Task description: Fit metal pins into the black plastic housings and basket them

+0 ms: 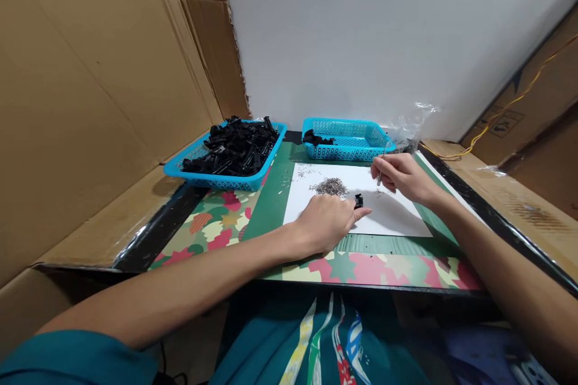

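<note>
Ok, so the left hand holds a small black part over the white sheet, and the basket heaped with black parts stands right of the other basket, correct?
Not quite: the head view shows the heaped basket standing left of the other basket. The rest holds: the left hand has a small black part over the white sheet.

I am facing a plain pale-grey wall (pixel 383 30). A tall brown cardboard panel (pixel 103 66) is standing to my left.
</note>
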Motion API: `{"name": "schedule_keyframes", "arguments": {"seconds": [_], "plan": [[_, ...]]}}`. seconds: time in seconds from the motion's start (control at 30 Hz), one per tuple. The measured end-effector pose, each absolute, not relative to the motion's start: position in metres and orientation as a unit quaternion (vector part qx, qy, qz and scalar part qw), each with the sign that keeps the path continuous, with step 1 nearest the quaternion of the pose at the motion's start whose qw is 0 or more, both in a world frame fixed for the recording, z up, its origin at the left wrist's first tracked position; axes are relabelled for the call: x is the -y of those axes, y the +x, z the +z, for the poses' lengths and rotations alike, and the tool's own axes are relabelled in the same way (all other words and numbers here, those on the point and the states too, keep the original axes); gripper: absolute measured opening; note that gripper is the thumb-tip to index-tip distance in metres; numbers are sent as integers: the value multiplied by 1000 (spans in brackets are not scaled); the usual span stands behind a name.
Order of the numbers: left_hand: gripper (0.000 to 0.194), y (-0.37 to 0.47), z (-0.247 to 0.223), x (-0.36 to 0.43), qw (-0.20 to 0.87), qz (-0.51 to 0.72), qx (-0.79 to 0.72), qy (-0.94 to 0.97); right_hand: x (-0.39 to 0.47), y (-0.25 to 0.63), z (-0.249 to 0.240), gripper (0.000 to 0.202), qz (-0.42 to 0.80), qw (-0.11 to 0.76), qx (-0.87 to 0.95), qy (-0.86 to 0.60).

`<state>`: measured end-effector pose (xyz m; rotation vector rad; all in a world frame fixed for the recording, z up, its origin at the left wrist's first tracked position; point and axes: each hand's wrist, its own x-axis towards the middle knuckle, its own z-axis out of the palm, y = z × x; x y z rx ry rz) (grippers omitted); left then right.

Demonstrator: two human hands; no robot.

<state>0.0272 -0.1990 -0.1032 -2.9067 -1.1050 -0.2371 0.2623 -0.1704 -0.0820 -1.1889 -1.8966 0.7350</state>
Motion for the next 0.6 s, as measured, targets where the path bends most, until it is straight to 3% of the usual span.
{"name": "schedule_keyframes", "arguments": {"seconds": [0.13,0.27,0.6], "plan": [[64,27,-103,199,2,-77,357,-931,171,252,-91,51,375,354,724,-458],[67,28,-102,200,-12,-82,369,-926,170,245,-99,56,368,384,729,-431],[68,29,-100,201,-12,-68,377,-924,167,243,-110,49,346,349,746,-449]]}}
